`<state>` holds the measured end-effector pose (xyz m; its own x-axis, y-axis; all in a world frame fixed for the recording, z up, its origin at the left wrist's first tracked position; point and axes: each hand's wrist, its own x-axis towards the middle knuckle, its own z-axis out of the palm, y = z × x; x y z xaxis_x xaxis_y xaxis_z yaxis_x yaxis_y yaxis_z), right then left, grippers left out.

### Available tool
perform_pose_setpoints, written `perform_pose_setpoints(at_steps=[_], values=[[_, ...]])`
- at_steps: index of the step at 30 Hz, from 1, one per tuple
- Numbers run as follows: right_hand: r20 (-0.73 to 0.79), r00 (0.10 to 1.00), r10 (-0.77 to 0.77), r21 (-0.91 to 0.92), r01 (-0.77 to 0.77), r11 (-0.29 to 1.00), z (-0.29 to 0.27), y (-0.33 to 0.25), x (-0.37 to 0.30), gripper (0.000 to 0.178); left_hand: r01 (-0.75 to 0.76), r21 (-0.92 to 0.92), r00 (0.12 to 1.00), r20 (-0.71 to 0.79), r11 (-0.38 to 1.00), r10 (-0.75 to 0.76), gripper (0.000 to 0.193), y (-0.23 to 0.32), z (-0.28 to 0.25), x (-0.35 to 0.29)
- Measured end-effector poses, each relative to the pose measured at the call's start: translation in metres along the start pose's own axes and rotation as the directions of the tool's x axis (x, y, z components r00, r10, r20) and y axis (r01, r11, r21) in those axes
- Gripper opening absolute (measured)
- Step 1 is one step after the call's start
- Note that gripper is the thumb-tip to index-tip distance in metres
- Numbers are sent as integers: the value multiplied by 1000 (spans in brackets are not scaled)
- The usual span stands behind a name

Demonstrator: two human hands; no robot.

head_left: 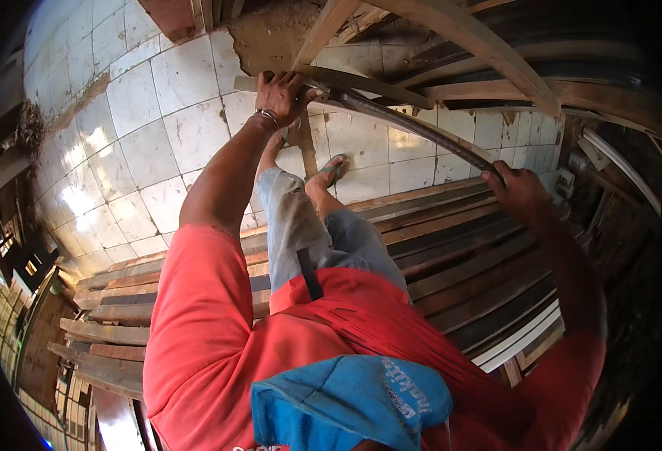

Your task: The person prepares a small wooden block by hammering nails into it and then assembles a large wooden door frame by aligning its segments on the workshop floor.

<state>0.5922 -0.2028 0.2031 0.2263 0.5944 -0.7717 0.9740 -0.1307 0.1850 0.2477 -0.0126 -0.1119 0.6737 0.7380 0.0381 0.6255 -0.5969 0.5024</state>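
My left hand (280,94) is closed over a wooden plank (247,83) near its left end, high in the middle of the view. The plank runs off to the right, partly hidden behind other lumber. From beside that hand a long dark bar (421,128) slants down to the right; whether it is metal or wood I cannot tell. At its far right end, my right hand (517,188) has its fingers wrapped round the bar. A pale edge lies along the bar's underside. What my left thumb presses against is not clear.
White floor tiles (192,139), stained and broken in places, lie ahead and to the left. Long stacked boards (451,248) run across behind my legs. Thick wooden beams (481,45) cross the upper right. More lumber (105,353) is piled at the lower left.
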Motion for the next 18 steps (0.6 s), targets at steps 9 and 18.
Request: perform_pose_setpoints(at_steps=[9,18], values=[[0,994,-111,-161,109,981,-62,-27,-7,39,-19,72,998,-52,997,23,45,4,4,-6],[139,970,-199,-100,214,972,-108,-69,-22,42,10,22,1000,2,1000,-11,50,0,-2,-22]])
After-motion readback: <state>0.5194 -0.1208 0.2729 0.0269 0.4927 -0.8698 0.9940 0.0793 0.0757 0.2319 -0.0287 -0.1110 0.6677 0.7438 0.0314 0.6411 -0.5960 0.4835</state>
